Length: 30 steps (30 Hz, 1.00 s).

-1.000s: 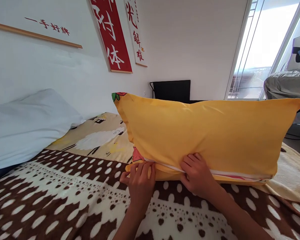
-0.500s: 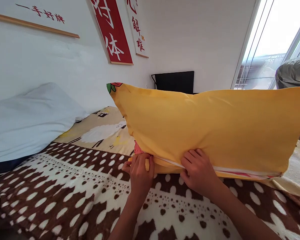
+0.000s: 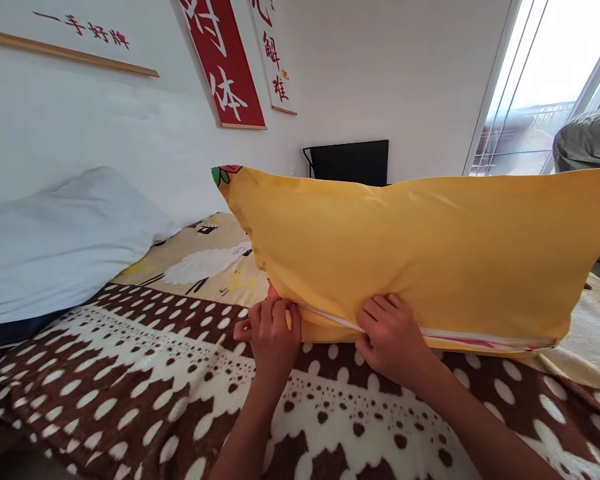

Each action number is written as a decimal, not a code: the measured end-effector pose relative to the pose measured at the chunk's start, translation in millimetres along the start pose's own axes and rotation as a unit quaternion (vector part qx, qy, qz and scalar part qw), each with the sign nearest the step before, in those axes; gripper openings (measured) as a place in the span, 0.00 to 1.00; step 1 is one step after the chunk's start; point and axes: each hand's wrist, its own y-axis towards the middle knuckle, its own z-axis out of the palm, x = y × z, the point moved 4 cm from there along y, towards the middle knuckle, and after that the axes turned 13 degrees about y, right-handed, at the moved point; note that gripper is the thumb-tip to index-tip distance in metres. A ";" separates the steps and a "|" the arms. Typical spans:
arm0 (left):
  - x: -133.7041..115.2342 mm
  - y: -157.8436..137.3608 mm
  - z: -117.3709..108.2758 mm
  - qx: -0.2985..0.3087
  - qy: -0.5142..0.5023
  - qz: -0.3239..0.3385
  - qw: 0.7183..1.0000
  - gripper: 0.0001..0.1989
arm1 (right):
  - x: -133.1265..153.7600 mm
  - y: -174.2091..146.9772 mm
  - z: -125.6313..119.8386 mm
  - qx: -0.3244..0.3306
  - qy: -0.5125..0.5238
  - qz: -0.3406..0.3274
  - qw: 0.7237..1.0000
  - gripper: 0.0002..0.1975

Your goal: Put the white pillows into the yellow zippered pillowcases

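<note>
A yellow pillow [image 3: 425, 247] stands on its long edge on the bed, with a white zipper [image 3: 330, 319] running along its lower edge. At the lower left corner, my left hand [image 3: 274, 330] is closed, fingers bent over the fabric by the zipper's left end. My right hand [image 3: 393, 337] grips the pillowcase at the middle of the lower edge, fingertips pressed into the yellow cloth. A bit of pink print shows beside my left hand and along the zipper's right part. Whatever lies under my fingers is hidden.
A brown and white dotted blanket [image 3: 145, 380] covers the bed under the pillow. On the left lies a white pillow [image 3: 75, 240] against the wall. A black panel [image 3: 350, 163] stands behind, and a grey covered object [image 3: 587, 141] is by the window.
My left hand has shifted slightly left along the lower edge. My right hand and the yellow pillow have moved a little left too, the grip unchanged.
</note>
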 end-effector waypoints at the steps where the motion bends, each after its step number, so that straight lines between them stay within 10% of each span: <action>1: 1.0 0.5 -0.7 -0.004 0.003 -0.001 1.000 0.02 | 0.2 0.0 -0.1 0.000 0.000 0.000 1.000 0.06; 30: 19.6 -2.0 30.1 0.110 -0.059 -0.136 0.983 0.10 | 10.4 -0.3 4.5 0.011 -0.012 -0.035 0.999 0.04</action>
